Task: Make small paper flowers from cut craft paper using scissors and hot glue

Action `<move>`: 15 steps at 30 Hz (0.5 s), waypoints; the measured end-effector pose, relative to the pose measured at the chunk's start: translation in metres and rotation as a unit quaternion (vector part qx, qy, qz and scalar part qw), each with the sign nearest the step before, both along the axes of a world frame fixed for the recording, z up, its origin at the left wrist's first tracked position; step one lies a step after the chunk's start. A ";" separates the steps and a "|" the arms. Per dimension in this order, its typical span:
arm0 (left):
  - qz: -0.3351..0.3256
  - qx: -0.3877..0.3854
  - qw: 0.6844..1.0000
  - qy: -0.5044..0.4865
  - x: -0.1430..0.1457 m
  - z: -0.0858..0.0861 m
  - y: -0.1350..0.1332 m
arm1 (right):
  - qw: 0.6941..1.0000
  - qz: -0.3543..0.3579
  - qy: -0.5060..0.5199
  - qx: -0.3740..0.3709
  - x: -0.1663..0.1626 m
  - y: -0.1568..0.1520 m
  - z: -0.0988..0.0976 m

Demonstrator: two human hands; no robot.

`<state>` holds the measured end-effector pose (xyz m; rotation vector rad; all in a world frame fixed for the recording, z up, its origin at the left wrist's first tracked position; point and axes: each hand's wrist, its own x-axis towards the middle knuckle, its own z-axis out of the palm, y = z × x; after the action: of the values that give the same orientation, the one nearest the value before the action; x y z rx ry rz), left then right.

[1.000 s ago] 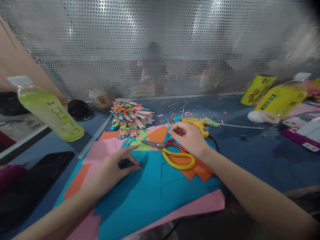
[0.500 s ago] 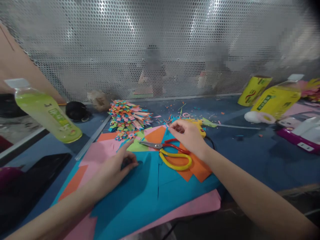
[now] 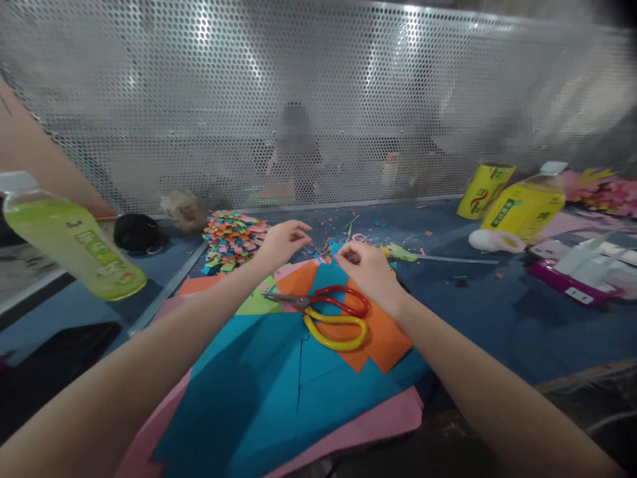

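My left hand (image 3: 284,243) hovers beside a bushy stack of fringed coloured paper strips (image 3: 231,240), fingers stretched forward with a gap to the thumb; nothing shows in it. My right hand (image 3: 371,271) is pinched above a blue paper piece (image 3: 329,277), and whatever its fingertips hold is too small to make out. Several paper scraps (image 3: 334,247) lie just past both hands. Below them, scissors (image 3: 303,302) with one red and one yellow handle rest on orange paper (image 3: 393,338) and a large blue sheet (image 3: 259,372), blades pointing left.
A green drink bottle (image 3: 74,242) and a black round object (image 3: 137,234) stand left. To the right are a yellow-labelled bottle (image 3: 525,202), a yellow can (image 3: 485,191) and a purple-edged tray (image 3: 562,282). A perforated metal panel (image 3: 348,99) closes off the back.
My left hand has moved up and right, from over the blue sheet to beside the paper stack. My right hand stays pinched in much the same place. The view has turned slightly right.
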<state>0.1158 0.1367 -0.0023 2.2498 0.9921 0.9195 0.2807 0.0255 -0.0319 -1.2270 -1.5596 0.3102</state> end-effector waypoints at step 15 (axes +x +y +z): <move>-0.103 -0.107 0.987 0.061 -0.020 -0.002 -0.084 | 0.981 0.165 0.049 -0.093 -0.020 -0.010 0.000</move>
<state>0.0961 0.0524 -0.0041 2.1949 0.8452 0.5635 0.2611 0.0154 -0.0317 -1.0721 -1.6735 0.7351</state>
